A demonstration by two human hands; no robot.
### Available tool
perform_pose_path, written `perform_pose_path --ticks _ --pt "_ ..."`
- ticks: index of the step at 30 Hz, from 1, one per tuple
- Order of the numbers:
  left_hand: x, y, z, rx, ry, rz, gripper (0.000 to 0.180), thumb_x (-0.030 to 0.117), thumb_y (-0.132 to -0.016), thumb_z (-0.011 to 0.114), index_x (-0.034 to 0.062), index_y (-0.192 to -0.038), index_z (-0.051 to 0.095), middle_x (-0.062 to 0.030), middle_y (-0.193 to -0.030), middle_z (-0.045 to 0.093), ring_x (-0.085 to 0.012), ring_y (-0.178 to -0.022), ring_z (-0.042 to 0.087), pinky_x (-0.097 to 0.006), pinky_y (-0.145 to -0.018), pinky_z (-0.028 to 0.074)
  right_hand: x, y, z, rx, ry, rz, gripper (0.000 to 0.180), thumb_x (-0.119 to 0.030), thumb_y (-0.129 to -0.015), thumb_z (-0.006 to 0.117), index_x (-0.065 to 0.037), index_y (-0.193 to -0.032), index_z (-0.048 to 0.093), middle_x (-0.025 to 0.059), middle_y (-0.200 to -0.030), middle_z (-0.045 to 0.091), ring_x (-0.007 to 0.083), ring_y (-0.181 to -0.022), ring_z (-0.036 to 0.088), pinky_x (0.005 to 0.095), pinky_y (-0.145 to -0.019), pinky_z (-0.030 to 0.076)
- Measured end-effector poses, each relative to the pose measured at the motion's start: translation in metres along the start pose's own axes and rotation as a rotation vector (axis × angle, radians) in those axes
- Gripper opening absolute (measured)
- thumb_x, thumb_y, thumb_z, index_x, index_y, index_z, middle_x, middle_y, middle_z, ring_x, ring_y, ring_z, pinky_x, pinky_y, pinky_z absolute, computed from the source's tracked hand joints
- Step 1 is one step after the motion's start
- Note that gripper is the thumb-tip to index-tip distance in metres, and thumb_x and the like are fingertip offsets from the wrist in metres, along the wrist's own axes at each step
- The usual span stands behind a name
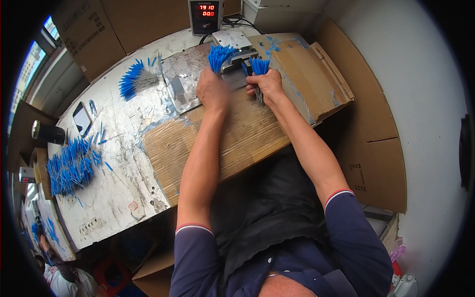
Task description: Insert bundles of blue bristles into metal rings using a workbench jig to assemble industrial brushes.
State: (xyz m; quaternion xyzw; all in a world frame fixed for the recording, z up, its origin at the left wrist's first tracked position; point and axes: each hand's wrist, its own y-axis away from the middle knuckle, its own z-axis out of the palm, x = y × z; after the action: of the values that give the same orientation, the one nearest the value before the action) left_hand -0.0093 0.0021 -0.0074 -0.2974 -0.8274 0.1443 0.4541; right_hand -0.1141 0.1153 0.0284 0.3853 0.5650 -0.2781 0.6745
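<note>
Gripping blue-tipped wire bundles at small metal press (236, 59): L hand (213, 89) closed on bundle (220, 54); R hand (267, 85) closed on bundle (259, 67); step likely tip-feeding; next needs level tips; spare pile (71, 166) left on bench (123, 188).

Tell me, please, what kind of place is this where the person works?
Probably a small workshop or factory bench for hand assembly. The left hand and right hand each grip a bundle of blue-tipped wires at a small metal machine. More lie in a loose pile, beside a digital counter.
</note>
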Motion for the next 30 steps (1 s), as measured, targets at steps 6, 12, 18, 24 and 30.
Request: perform_pose_path --ticks 6,12,18,24,30 --pt "-0.004 -0.002 0.002 0.039 0.097 -0.048 0.014 0.015 -0.091 0.062 0.0021 -0.098 0.061 -0.0188 -0.093 0.067 -0.0399 -0.089 0.064 -0.05 -0.079 0.048 0.0 -0.01 0.009 0.053 0.051 0.009 0.011 0.005 -0.078 0.072 0.003 -0.077 0.061 0.0126 -0.071 0.066 0.0209 -0.054 0.066 0.0316 -0.043 0.056" --pt "-0.001 -0.003 0.001 0.026 0.128 0.022 0.013 0.015 -0.091 0.063 0.0025 -0.096 0.062 -0.0191 -0.092 0.067 -0.0405 -0.089 0.063 -0.051 -0.082 0.046 0.003 -0.005 0.005 0.021 -0.078 0.004 0.01 0.003 -0.08 0.071 0.003 -0.085 0.063 0.0126 -0.073 0.067 0.0213 -0.057 0.067 0.0333 -0.046 0.058" --pt "-0.001 -0.002 0.0 -0.048 0.109 0.055 0.015 0.017 -0.092 0.065 0.0052 -0.101 0.065 -0.0222 -0.091 0.069 -0.0452 -0.086 0.065 -0.053 -0.074 0.048 0.01 -0.001 -0.008 -0.088 -0.314 -0.013 0.015 0.002 -0.082 0.073 0.004 -0.093 0.063 0.013 -0.083 0.068 0.0215 -0.065 0.069 0.033 -0.053 0.061" --pt "0.001 -0.001 -0.001 -0.077 0.126 0.044 0.014 0.019 -0.092 0.066 0.0053 -0.096 0.064 -0.0214 -0.09 0.069 -0.0444 -0.085 0.065 -0.053 -0.073 0.048 0.012 0.001 -0.009 -0.02 -0.227 -0.001 0.018 0.002 -0.082 0.073 0.005 -0.097 0.062 0.0127 -0.081 0.067 0.023 -0.064 0.069 0.0357 -0.054 0.062" --pt "0.0 0.0 -0.001 -0.076 0.101 0.063 0.015 0.02 -0.092 0.066 0.0048 -0.094 0.063 -0.0204 -0.088 0.068 -0.0435 -0.085 0.065 -0.053 -0.073 0.048 0.009 0.006 -0.015 -0.086 -0.246 0.046 0.018 0.0 -0.082 0.075 0.004 -0.095 0.062 0.0116 -0.081 0.067 0.022 -0.063 0.068 0.0351 -0.052 0.061"
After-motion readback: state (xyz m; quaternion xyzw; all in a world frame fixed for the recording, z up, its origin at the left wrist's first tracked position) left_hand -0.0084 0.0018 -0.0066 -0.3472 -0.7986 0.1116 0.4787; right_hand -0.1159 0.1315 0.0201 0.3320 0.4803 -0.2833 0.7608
